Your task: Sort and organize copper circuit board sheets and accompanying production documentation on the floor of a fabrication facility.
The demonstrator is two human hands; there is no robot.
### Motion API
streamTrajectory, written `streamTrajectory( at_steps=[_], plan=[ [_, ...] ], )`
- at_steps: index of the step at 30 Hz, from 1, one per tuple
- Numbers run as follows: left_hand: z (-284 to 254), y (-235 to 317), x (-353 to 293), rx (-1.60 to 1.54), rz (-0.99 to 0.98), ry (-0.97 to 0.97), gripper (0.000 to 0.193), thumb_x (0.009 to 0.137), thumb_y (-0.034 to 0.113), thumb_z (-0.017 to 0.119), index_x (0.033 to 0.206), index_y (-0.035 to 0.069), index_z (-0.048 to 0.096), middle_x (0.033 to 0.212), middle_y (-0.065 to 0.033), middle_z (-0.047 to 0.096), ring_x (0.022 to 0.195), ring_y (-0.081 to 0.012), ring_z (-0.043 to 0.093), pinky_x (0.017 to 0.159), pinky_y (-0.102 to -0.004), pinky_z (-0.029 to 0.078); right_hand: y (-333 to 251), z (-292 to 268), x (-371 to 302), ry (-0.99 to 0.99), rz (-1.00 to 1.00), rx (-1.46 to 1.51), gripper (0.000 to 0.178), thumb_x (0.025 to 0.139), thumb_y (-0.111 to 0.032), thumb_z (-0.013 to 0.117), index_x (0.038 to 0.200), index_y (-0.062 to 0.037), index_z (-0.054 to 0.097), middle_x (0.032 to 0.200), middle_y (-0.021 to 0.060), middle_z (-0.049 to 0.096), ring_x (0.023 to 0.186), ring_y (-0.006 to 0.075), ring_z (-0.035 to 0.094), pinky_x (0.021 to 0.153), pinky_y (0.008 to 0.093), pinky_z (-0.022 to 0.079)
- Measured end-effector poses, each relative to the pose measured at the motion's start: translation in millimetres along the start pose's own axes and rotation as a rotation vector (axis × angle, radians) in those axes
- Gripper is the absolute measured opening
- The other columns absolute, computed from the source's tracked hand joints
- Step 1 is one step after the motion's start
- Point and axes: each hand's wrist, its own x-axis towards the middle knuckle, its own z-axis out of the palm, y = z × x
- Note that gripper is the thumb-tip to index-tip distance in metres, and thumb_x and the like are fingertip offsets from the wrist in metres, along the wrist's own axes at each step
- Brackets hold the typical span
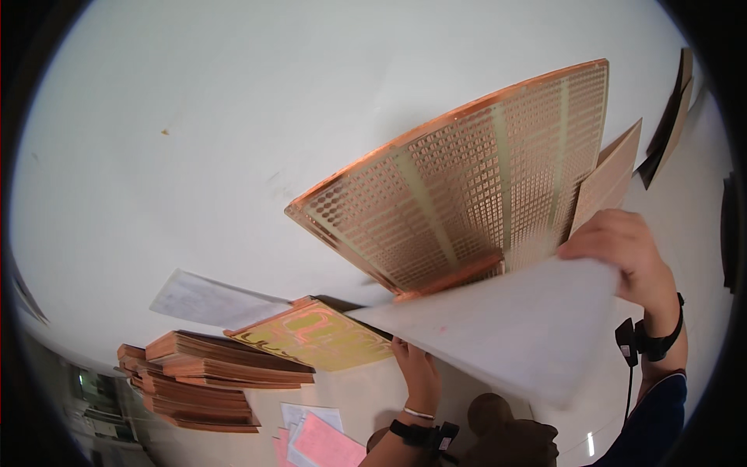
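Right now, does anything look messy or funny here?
A little. The brown boards at lower left are stacked unevenly, their edges jutting out at different lengths. Near them, the pink and white papers overlap crookedly. A small brownish speck stands out on the pale surface, upper left; I can't tell what it is.

Right hand [622, 249] higher than left hand [420, 373] in view.
Right: bent leftward, fingers [583, 246] curled in a pinch. Left: directed upward, fingertips partly hidden, grip unclear.

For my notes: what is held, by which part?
The right hand holds a thin white papery sheet by its upper right corner. The left hand: cannot tell.
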Motion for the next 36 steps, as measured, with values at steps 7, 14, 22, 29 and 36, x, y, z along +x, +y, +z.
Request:
streamTrajectory(
  at_steps=[7, 14, 22, 29, 36],
  plan=[
    [-16.6, -16.3, 44.7, 0.157, 0.253, -0.055, 0.053, 0.092, 0.022, 0.045, 0.137, 0.01, 0.021, 0.119, -0.0071, 0.041, 0.105, -0.0157, 0.044, 0.087, -0.0299, 0.04, -6.4, 63.0, -24.4, -0.466, -0.144, -0.304, 0.025, 0.071, -0.015, 0.054, 0.095, -0.0105, 0.058, 0.07, 0.0, 0.053, 0.067, 0.0169, 0.057, 0.058, 0.0288, 0.044],
    [12.8, 11.9, 41.8, 0.055, 0.07, -0.282, 0.027, 0.093, 0.025, 0.037, 0.111, 0.006, 0.045, 0.109, -0.0058, 0.044, 0.104, -0.018, 0.048, 0.087, -0.0328, 0.044, -3.2, 82.1, -53.8, -0.619, 0.04, 0.017, 0.032, 0.081, -0.034, 0.056, 0.104, -0.0107, 0.058, 0.082, 0.0051, 0.059, 0.076, 0.0243, 0.058, 0.066, 0.0348, 0.048],
    [-9.2, -4.4, 11.2, 0.212, 0.164, -0.206, 0.027, 0.092, 0.03, 0.04, 0.111, 0.009, 0.039, 0.112, -0.0074, 0.042, 0.111, -0.0213, 0.041, 0.092, -0.0393, 0.038, 31.1, 139.0, -57.2, -0.394, 0.122, -0.253, 0.049, 0.066, -0.033, 0.071, 0.107, -0.0096, 0.057, 0.102, 0.0055, 0.051, 0.102, 0.0224, 0.047, 0.086, 0.0334, 0.039],
    [-64.7, -27.0, -21.6, 0.436, 0.225, -0.401, 0.051, 0.084, 0.001, 0.051, 0.126, 0.008, 0.023, 0.13, -0.0116, 0.032, 0.118, -0.0217, 0.037, 0.096, -0.0345, 0.037, 7.3, 118.3, -74.6, -0.588, 0.117, -0.175, 0.039, 0.06, -0.021, 0.072, 0.093, -0.0114, 0.054, 0.097, 0.006, 0.051, 0.096, 0.0232, 0.05, 0.078, 0.033, 0.042],
    [-101.6, -23.0, -32.4, 0.85, 0.592, -0.487, 0.049, 0.068, -0.007, 0.067, 0.113, 0.006, 0.051, 0.114, -0.012, 0.054, 0.11, -0.0256, 0.051, 0.093, -0.0343, 0.041, -19.5, 130.8, -107.1, -0.813, 0.022, -0.222, 0.018, 0.067, -0.017, 0.063, 0.08, -0.0112, 0.053, 0.07, 0.0038, 0.058, 0.07, 0.0219, 0.062, 0.054, 0.0358, 0.05]
  ],
)
